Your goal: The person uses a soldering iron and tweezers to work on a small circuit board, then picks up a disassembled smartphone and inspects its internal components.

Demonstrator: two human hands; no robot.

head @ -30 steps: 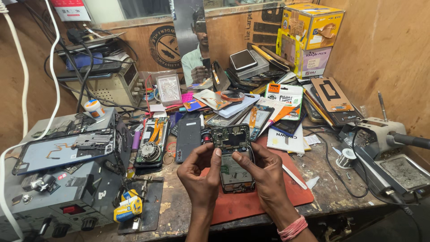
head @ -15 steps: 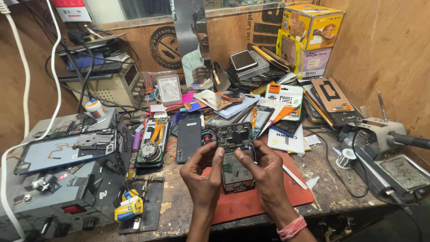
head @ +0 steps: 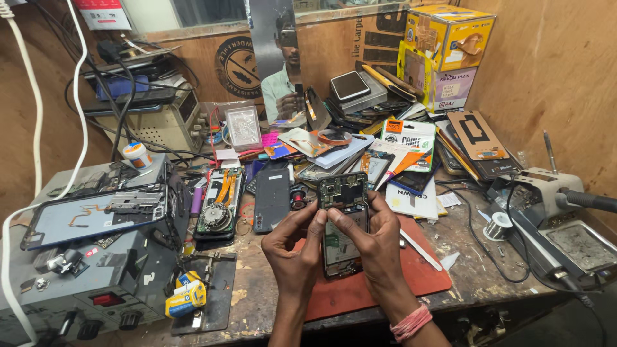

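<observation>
An opened smartphone (head: 344,218) with its back cover off and circuit board exposed is held upright over a red work mat (head: 385,283). My left hand (head: 292,247) grips its left edge, thumb on the middle of the board. My right hand (head: 376,241) grips the right edge, thumb pressing near the left thumb. A pink band circles my right wrist. The phone's lower end rests against the mat.
A black phone back (head: 271,199) and another opened phone (head: 218,202) lie left of my hands. A grey power supply (head: 96,270) carries a dismantled screen frame (head: 96,215). A soldering station (head: 553,218), solder spool (head: 498,226), boxes (head: 447,51) and phone parts crowd the bench.
Both hands have stayed on the phone; the thumbs have shifted slightly on the board and the phone sits a little lower toward the mat.
</observation>
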